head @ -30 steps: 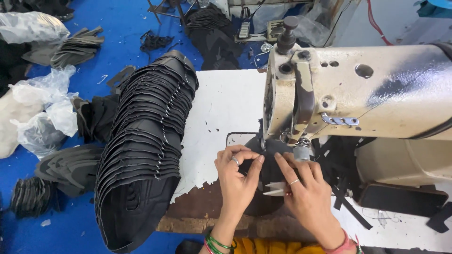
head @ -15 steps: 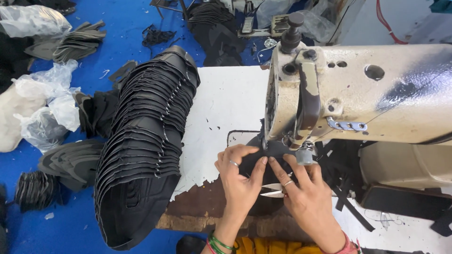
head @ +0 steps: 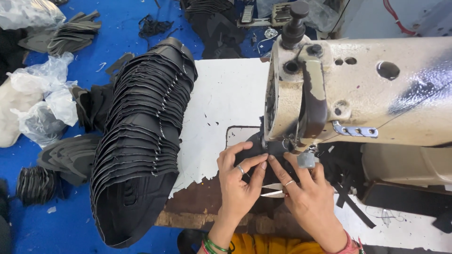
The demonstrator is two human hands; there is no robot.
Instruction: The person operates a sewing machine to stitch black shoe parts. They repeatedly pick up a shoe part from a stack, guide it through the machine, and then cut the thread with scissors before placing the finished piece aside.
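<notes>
My left hand (head: pixel 238 179) and my right hand (head: pixel 304 190) press a small black fabric piece (head: pixel 250 146) flat on the white table, right under the head of a cream sewing machine (head: pixel 358 94). Fingertips of both hands meet near the presser foot (head: pixel 305 159). A pair of small metal snips (head: pixel 273 190) lies under my right palm, with the ring finger through it. The needle area is mostly hidden by the machine head.
A long stack of black cut pieces (head: pixel 141 141) lies along the left edge of the white table (head: pixel 226 94). Black strips (head: pixel 348 197) lie right of the machine. The blue floor holds plastic bags (head: pixel 42 103) and more black piles (head: pixel 70 33).
Both hands stay at the presser foot with small finger shifts on the black piece. The view has moved slightly closer to the machine.
</notes>
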